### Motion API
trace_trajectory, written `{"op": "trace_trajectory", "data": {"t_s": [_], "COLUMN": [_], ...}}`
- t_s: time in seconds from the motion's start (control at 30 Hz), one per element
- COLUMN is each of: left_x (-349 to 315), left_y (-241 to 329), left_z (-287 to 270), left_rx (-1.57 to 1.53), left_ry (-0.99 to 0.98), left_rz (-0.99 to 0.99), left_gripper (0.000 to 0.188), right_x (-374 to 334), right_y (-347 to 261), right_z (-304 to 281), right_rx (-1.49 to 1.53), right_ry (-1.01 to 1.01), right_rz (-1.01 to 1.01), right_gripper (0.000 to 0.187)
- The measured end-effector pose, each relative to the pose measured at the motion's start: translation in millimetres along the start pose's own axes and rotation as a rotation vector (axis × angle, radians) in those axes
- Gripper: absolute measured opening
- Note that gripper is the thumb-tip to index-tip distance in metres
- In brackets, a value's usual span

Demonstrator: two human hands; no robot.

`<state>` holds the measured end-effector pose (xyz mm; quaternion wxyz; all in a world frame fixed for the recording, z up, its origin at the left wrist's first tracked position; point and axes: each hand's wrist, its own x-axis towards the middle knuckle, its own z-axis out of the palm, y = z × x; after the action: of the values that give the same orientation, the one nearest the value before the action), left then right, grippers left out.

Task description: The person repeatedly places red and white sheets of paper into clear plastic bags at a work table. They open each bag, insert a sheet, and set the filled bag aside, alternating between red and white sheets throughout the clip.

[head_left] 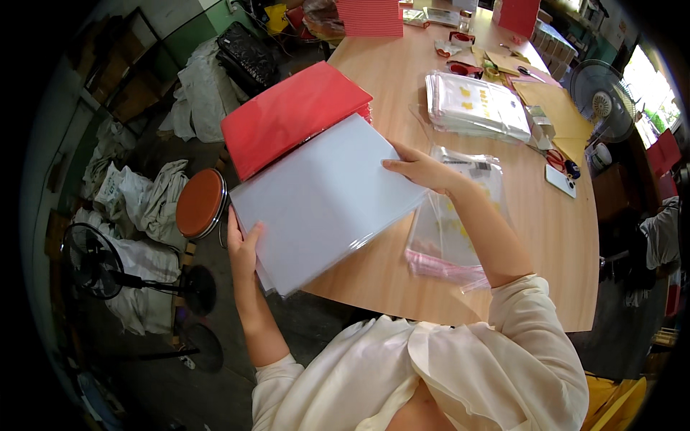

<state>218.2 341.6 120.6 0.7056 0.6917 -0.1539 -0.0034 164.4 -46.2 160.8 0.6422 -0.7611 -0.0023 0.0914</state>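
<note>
Both my hands hold a thick stack of pale grey-blue sheets or folders (323, 205) with shiny clear plastic along its near edge. My left hand (246, 241) grips the left edge, thumb on top. At the far right corner my right hand (420, 168) is closed round the edge, its thumb also on top; the fingers beneath are hidden. The stack is slanted over the table's left edge. Just beyond it lies a pile of red folders or packets (298, 115), partly covered by the stack. Clear plastic bags (456, 223) with a pink edge lie under my right forearm.
A pile of printed clear bags (474, 104) sits farther back on the wooden table (539, 251). Near the right edge are a white phone (560, 181), red-handled scissors (555, 159) and brown envelopes (557, 108). An orange stool (200, 204) and a black fan (93, 258) stand left.
</note>
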Motion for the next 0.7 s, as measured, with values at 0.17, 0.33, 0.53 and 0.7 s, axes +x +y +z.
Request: {"op": "trace_trajectory", "data": {"t_s": [0.17,0.33,0.53,0.7], "left_x": [9.7,5.7,0.2,-7.3], "left_y": [-7.2,-8.0,8.4,16.3], "left_z": [-8.0,6.0,30.2,45.2], "left_rx": [-0.083,-0.139,-0.355,-0.408], "left_ry": [0.019,0.132,0.177,0.265], "left_rz": [0.002,-0.116,-0.215,-0.239], "left_gripper": [0.056,0.05,0.036,0.041], "right_x": [-6.3,-5.9,5.7,15.1], "right_y": [-7.5,-16.1,-0.7,1.8], "right_z": [11.9,11.2,4.7,2.2], "right_rx": [-0.053,0.283,0.278,0.27], "right_ry": [0.077,0.063,0.066,0.038], "right_rz": [0.03,0.262,0.221,0.22], "right_gripper": [0.07,0.065,0.06,0.059]}}
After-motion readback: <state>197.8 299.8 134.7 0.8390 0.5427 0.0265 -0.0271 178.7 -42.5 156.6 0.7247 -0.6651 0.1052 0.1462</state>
